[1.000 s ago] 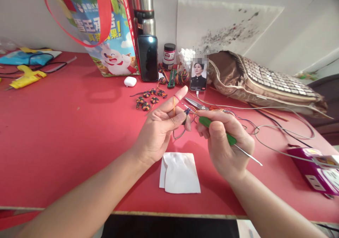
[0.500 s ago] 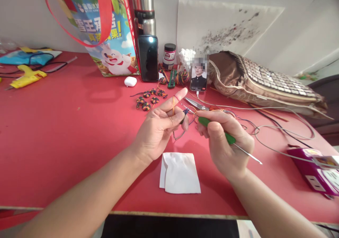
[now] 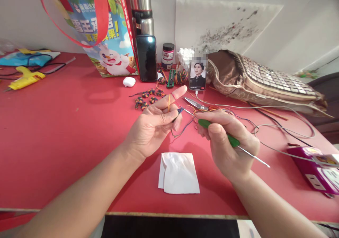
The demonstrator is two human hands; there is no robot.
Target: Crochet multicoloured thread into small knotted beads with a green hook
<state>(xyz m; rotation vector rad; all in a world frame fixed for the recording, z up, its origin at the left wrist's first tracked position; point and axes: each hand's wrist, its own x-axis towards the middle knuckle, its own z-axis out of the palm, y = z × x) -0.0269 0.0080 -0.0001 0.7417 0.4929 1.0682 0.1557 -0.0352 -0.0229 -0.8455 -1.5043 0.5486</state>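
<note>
Between the thumb and fingers of my left hand (image 3: 156,123) a small dark blue crochet piece (image 3: 180,110) is pinched. Orange and pink yarn (image 3: 169,103) wraps the raised index finger of that hand. My right hand (image 3: 229,142) grips the green handle of a crochet hook (image 3: 204,124). The hook's thin metal tip lies at the edge of the crochet piece; whether it catches a loop I cannot tell. A dark yarn tail (image 3: 182,131) hangs below the left fingers. Behind the hands, scissors (image 3: 194,103) rest beside loose yarn.
A folded white tissue (image 3: 181,174) lies in front. Several multicoloured crochet pieces (image 3: 145,94), an earbud case (image 3: 129,81), a dark phone (image 3: 146,58) and a lit phone (image 3: 197,77) sit behind. A purple power strip (image 3: 304,170) is at the right, a glue gun (image 3: 26,78) far left.
My left hand has shifted slightly left with the crochet piece. The right hand has moved a little right and down, its hook tip still at the piece.
</note>
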